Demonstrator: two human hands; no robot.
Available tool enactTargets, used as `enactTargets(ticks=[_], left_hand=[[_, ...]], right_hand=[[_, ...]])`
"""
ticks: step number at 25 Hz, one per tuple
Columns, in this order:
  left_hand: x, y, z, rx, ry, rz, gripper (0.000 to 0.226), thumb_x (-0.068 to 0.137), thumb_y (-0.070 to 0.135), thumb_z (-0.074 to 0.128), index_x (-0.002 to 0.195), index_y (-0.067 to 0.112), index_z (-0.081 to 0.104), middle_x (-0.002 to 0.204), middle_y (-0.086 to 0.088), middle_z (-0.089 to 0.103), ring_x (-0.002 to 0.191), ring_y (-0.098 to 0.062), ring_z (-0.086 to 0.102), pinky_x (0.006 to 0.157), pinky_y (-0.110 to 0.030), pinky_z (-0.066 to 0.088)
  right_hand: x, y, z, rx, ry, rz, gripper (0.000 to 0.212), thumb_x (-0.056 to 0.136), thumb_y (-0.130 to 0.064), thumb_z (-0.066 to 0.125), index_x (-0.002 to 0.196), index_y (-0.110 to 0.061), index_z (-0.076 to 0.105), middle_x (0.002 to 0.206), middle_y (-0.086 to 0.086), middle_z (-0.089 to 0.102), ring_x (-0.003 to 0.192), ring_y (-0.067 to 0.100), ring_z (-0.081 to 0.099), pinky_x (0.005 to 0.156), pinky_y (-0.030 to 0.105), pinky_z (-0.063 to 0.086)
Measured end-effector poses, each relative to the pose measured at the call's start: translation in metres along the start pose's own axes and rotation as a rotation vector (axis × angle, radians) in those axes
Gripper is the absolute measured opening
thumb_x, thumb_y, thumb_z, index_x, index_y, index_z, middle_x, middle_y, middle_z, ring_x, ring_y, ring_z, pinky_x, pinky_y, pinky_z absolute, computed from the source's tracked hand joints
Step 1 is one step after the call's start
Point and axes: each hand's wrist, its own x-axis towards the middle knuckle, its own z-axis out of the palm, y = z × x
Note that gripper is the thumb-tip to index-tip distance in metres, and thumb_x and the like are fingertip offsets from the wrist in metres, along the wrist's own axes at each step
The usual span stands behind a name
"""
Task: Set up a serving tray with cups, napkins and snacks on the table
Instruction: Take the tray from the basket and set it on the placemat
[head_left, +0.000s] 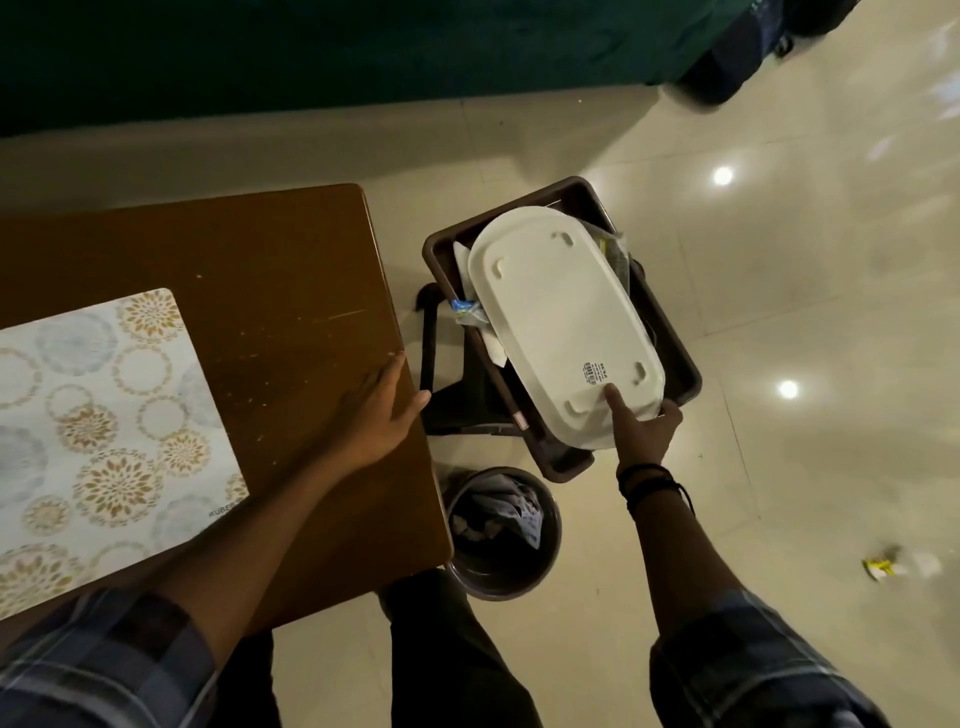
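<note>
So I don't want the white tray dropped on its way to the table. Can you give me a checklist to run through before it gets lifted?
1. Right hand on the white tray: ok, holding its near edge.
2. Grip closed: ok, thumb on top, fingers underneath.
3. Tray right way up: not ok, its underside with feet and barcode faces up.
4. Tray free of the packets beside it in the brown bin: cannot tell.
5. Landing spot on the table: ok, the placemat is bare.
6. Left hand free: not ok, flat on the table.
</note>
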Motion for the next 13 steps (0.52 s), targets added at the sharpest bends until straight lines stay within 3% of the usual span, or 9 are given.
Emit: enactTargets(ticks=[5,10,13], left_hand=[[0.005,0.000,-0.005,-0.021,0.010,-0.012,0.070,0.094,0.056,0.034,0.151,0.032,0.002,0.162,0.000,0.005,0.148,-0.027,0.010,0.115,-0.055,0.022],[0.000,-0.009,-0.012,-0.103,0.029,-0.022,0.069,0.094,0.054,0.036,0.151,0.032,0.004,0.162,-0.002,0.008,0.147,-0.028,0.014,0.112,-0.056,0.025],[-0.006,-0.021,-0.021,-0.169,0.057,-0.029,0.068,0.094,0.053,0.037,0.151,0.032,0.008,0.161,-0.003,0.012,0.146,-0.029,0.020,0.111,-0.056,0.030]], right_hand=[[0.005,-0.008,0.009,0.199,0.069,0.106,0.053,0.078,-0.040,0.076,0.108,-0.001,0.055,0.102,0.006,0.062,0.101,0.026,0.061,0.077,0.029,0.046],[-0.009,-0.025,0.002,0.251,0.143,0.248,0.075,0.077,-0.071,0.057,0.114,-0.006,0.056,0.099,0.002,0.057,0.094,0.024,0.056,0.082,0.035,0.048],[-0.027,-0.033,-0.008,0.271,0.196,0.274,0.067,0.070,-0.082,0.051,0.081,-0.016,0.053,0.082,-0.003,0.059,0.091,0.027,0.062,0.086,0.041,0.055]])
